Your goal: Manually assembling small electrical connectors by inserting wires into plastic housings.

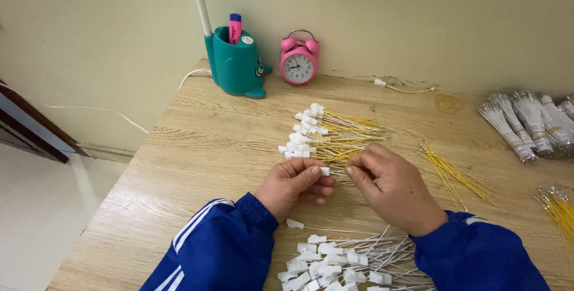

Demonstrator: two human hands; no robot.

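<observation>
My left hand (pixel 295 185) pinches a small white plastic connector (pixel 324 171) between thumb and forefinger. My right hand (pixel 391 184) sits right beside it, fingers closed on a thin wire that meets the connector; the wire is mostly hidden by the fingers. Just beyond both hands lies a pile of yellow wires with white connectors fitted (pixel 326 135). Near the table's front edge, between my blue sleeves, lies a heap of white wires with white connectors (pixel 341 264).
The wooden table (pixel 209 147) carries a teal pen holder (pixel 237 62) with a lamp pole, a pink alarm clock (pixel 298 59), loose yellow wires (pixel 451 171), more yellow wires (pixel 556 207) and bundles of white wires (pixel 529 120) at the right. The table's left edge drops to the floor.
</observation>
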